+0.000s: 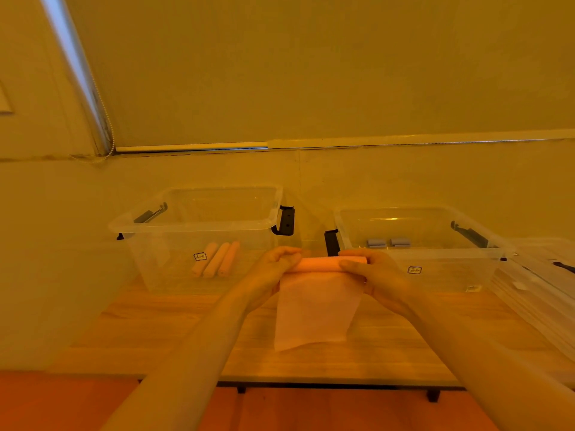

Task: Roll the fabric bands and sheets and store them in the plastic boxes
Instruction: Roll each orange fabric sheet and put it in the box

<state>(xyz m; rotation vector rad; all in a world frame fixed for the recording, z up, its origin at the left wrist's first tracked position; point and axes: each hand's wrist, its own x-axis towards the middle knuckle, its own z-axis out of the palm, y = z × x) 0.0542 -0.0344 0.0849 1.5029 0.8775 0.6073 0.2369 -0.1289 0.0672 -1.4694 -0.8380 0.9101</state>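
A pink fabric sheet (314, 312) hangs in the air above the wooden table (174, 325), its top part wound into a roll (320, 264). My left hand (273, 269) grips the roll's left end with curled fingers. My right hand (373, 275) grips the right end the same way. The loose lower part of the sheet droops toward the table. Behind my left hand stands a clear plastic box (193, 225) holding three pink rolls (216, 259). A second clear box (417, 237) behind my right hand holds two grey-blue rolls (389, 243).
Both boxes are open on top, with black latch handles (286, 220) at their sides. A clear lid (541, 269) lies at the far right of the table. A wall with a drawn blind stands close behind the boxes. The table's front edge runs near my forearms.
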